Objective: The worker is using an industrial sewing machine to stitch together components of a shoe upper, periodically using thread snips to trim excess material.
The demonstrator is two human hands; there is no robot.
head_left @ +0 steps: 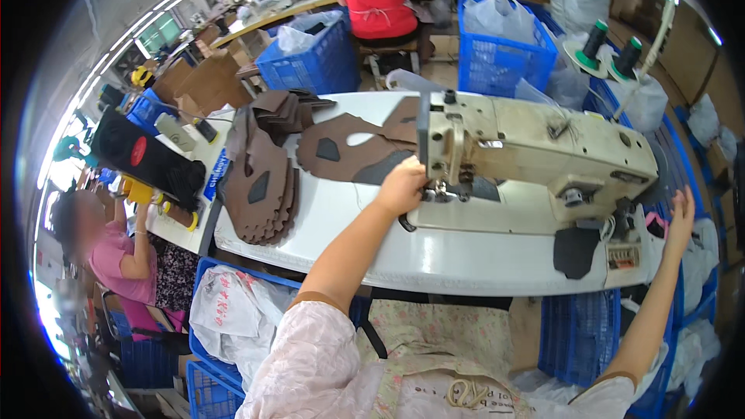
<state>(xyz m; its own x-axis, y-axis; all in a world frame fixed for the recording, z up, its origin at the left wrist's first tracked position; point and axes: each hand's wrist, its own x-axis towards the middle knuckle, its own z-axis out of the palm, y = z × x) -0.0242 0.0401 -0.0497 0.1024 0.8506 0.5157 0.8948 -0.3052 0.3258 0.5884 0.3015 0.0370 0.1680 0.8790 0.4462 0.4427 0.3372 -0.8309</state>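
Note:
A cream industrial sewing machine (528, 128) stands on a white table. My left hand (403, 186) is at the needle end of the machine, its fingers curled in beside the presser foot (444, 192); what they pinch is hidden. Behind that hand lie flat brown cut pieces (341, 143) with dark grey patches. To the left, a stack of brown scalloped pieces (260, 198) rests near the table's end, and more folded brown pieces (283, 112) sit behind it. My right hand (680, 221) is raised beside the machine's right end, fingers stretched and holding nothing.
A dark grey piece (576, 253) lies at the table's front right. Two green-topped thread cones (594, 40) stand behind the machine. Blue crates (504, 54) surround the table. A person in pink (124, 264) sits at the left; another in red (380, 0) is ahead.

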